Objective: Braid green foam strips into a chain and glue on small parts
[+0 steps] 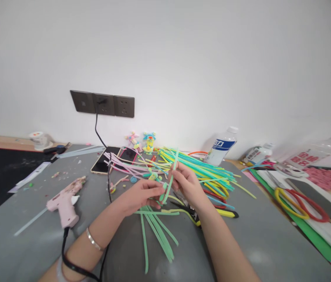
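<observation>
Between the fingers of my left hand (143, 194) is the coiled lower end of a light green pipe cleaner (169, 187). My right hand (185, 184) pinches the same strip higher up, its free tip pointing upward. Both hands are closed and held close together above the table. Under them, several loose green pipe cleaners (158, 231) fan out towards me. Yellow-handled pliers (193, 214) lie partly hidden behind my right wrist. Beyond my hands a large bundle of yellow, teal and green pipe cleaners (203, 168) is spread out, with pink ones (121, 166) to its left.
A pink glue gun (65, 201) lies at left, its black cord passing by my left forearm. Phones (102, 162), two small pipe-cleaner figures (148, 143) and a bottle (220, 147) are near the wall. Scissors (303, 205) rest on papers at right. A socket panel (103, 103) is on the wall.
</observation>
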`<state>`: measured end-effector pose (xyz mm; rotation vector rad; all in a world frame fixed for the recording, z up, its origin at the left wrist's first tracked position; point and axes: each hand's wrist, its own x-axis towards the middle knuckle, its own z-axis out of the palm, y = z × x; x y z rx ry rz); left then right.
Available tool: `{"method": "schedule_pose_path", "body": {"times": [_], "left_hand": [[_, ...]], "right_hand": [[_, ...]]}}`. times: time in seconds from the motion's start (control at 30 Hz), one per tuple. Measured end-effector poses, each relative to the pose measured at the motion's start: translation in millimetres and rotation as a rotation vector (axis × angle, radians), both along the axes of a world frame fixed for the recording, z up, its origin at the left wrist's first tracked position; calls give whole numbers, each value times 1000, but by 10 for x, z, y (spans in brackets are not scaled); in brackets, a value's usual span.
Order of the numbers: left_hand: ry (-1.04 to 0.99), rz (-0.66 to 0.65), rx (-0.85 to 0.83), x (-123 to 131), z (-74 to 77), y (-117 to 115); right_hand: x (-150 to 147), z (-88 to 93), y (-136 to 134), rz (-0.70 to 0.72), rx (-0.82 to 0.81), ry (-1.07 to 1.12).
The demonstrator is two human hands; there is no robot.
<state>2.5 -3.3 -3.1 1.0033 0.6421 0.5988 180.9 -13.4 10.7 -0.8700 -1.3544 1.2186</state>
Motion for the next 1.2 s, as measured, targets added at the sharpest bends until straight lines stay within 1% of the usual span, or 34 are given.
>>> {"method": "schedule_pose_path", "body": {"times": [0.1, 0.33, 0.53, 0.77, 0.93, 1.2], "left_hand": [[11, -1, -23, -1, 17, -10], [54, -77, -49, -11, 44, -20], [61, -86, -39, -12, 60, -27], [48, -45, -46, 6, 72, -26], [50, -37, -52, -4, 64, -17], [50, -16, -42, -5, 65, -20]], "right_hand": [[3, -23, 13, -8, 11, -11], [7, -19, 16, -69, 41, -89], [6, -22, 15, -67, 57, -103], [-20, -8, 12, -81, 58, -75], [-27, 6, 5, -107, 82, -95], [-37, 11, -5, -87, 81, -97]]}}
